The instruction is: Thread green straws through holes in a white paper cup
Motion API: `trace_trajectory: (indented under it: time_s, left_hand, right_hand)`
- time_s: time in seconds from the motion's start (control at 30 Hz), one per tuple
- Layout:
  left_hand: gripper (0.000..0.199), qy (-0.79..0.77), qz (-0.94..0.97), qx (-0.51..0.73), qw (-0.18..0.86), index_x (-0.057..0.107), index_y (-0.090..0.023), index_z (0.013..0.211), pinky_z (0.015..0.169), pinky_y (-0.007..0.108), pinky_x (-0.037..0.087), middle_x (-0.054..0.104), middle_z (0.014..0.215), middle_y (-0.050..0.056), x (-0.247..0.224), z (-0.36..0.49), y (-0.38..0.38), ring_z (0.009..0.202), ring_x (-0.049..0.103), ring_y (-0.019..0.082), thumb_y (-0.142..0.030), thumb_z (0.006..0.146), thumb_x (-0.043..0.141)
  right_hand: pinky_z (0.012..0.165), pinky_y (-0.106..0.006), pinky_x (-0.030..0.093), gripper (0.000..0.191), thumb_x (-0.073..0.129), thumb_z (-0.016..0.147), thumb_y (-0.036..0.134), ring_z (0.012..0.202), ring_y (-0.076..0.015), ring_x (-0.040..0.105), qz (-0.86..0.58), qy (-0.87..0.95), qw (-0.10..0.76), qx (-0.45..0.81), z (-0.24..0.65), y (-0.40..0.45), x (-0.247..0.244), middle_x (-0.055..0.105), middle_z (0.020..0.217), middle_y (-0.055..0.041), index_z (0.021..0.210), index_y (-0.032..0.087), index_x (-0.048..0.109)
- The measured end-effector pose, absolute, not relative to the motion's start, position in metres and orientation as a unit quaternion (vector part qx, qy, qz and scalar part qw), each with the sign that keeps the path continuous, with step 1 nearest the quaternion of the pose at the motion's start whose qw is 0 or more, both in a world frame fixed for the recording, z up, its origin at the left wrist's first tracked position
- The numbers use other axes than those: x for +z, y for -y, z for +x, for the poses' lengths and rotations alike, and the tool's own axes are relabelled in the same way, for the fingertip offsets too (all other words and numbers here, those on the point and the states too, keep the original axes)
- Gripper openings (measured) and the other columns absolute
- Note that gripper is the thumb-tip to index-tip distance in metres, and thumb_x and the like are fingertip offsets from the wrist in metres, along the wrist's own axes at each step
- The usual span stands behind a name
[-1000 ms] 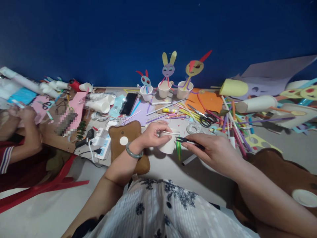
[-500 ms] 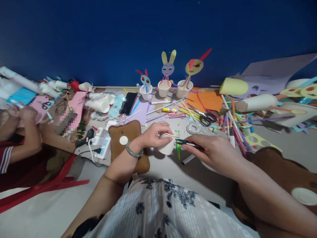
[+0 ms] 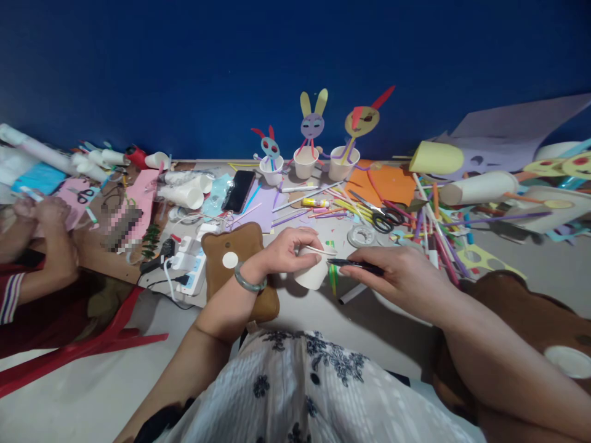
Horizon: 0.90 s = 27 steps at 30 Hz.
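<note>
My left hand point(image 3: 295, 251) is closed around a white paper cup point(image 3: 310, 275), thumb over its rim, with the cup tilted. In my right hand point(image 3: 397, 271) is a slim black pointed tool point(image 3: 355, 264), which looks like tweezers or snips. Its tip is at the right side of the cup; whether it touches the cup I cannot tell. Green and yellow strips point(image 3: 333, 277) lie on the table just behind the tip. Close by is a roll of clear tape point(image 3: 361, 235). A white tube-like stick point(image 3: 352, 294) lies under my right hand.
Three paper cups with paper figures point(image 3: 306, 163) stand along the blue wall. Scissors point(image 3: 386, 219), pipe cleaners and an orange sheet point(image 3: 392, 183) lie to the right. A brown cushion point(image 3: 244, 289), power strip point(image 3: 196, 274) and phone point(image 3: 239, 192) are leftward. Another person's hands point(image 3: 46, 212) are far left.
The black tool's two prongs, slightly apart before, have come together, and my right hand has shifted slightly right. My left hand and the cup stay nearly in place.
</note>
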<state>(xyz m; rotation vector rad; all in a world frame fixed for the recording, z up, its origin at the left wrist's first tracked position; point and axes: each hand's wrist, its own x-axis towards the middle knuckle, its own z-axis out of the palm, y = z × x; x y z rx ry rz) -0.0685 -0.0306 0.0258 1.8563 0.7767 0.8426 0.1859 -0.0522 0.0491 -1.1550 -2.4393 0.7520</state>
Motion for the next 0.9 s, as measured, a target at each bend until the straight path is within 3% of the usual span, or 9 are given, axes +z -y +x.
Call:
trace_trajectory:
  time_s: [0.3, 0.9]
  left_hand:
    - [0.025, -0.321, 0.756, 0.343, 0.456, 0.064, -0.017, 0.072, 0.086, 0.035, 0.052, 0.062, 0.072, 0.002, 0.0260, -0.0683, 0.0309, 0.074, 0.059, 0.017, -0.040, 0.082, 0.066]
    - [0.026, -0.341, 0.746, 0.354, 0.449, 0.066, -0.017, 0.075, 0.084, 0.035, 0.051, 0.064, 0.075, 0.004, 0.0268, -0.0689, 0.0333, 0.079, 0.062, 0.019, -0.041, 0.084, 0.065]
  right_hand:
    - [0.051, -0.029, 0.032, 0.046, 0.052, 0.097, 0.062, 0.053, -0.0155, 0.055, -0.415, 0.854, 0.181, 0.257, 0.1857, 0.0512, 0.0480, 0.067, 0.062, -0.0027, 0.081, 0.024, 0.072]
    - [0.052, -0.029, 0.036, 0.044, 0.055, 0.096, 0.060, 0.051, -0.0136, 0.055, -0.418, 0.839, 0.214, 0.274, 0.1833, 0.0510, 0.0497, 0.065, 0.059, -0.0005, 0.077, 0.023, 0.069]
